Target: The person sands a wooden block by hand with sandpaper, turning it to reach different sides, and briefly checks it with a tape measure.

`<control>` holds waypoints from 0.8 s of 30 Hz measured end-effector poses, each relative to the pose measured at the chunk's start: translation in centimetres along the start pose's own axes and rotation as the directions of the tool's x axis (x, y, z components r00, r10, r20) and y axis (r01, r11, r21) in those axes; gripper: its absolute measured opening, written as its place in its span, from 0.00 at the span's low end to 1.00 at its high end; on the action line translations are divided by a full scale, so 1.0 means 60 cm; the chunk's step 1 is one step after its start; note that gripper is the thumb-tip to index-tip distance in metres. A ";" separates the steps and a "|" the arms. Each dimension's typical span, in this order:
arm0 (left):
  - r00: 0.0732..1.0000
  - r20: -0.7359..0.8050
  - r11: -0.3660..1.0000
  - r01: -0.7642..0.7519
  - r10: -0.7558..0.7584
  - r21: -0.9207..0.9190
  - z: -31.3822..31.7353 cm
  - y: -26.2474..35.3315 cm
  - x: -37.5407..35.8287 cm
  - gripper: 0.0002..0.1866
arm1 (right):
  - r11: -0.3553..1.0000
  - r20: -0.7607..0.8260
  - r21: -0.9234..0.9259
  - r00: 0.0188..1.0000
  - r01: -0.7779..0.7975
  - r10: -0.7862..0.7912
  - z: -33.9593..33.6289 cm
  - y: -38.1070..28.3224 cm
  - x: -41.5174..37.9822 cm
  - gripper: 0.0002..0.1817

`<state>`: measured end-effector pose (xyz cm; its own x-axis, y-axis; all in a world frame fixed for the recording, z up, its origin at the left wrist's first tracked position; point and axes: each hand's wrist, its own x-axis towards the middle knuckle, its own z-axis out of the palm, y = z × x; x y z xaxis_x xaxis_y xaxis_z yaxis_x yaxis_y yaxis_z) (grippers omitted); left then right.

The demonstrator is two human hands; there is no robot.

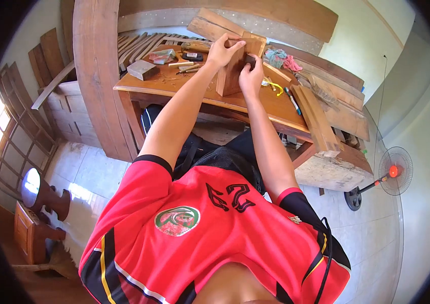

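Observation:
A brown wooden piece (231,73) stands upright on the wooden table (174,87), near its front edge. My left hand (223,51) is closed on the upper left part of this piece, with the thumb across its top. On its right side is my right hand (251,76), its fingers bent round a small dark object (250,60) that I cannot make out. Behind the piece, a lighter board (254,44) shows partly. The lower end of the wooden piece rests on the tabletop.
Left on the table are a grey metal block (142,70), a plastic bag (162,56), a black tape measure (192,57) and chisels (188,68). Right are a yellow cord (274,87), a marker (292,100), cloths (276,58) and stacked planks (314,119). A fan (395,171) stands far right.

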<state>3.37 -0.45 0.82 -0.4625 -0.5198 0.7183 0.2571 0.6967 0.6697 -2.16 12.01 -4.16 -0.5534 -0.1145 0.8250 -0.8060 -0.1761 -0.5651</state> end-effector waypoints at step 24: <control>0.998 0.053 0.999 -0.033 0.034 -0.009 -0.007 -0.006 0.010 0.26 | 0.969 0.014 -0.099 0.974 0.226 -0.226 0.012 0.015 -0.013 0.21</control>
<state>3.35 -1.20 1.08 -0.4980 -0.4692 0.7293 0.2797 0.7091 0.6472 -2.32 11.25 -5.32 -0.3539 -0.0857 0.9313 -0.9271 -0.0993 -0.3614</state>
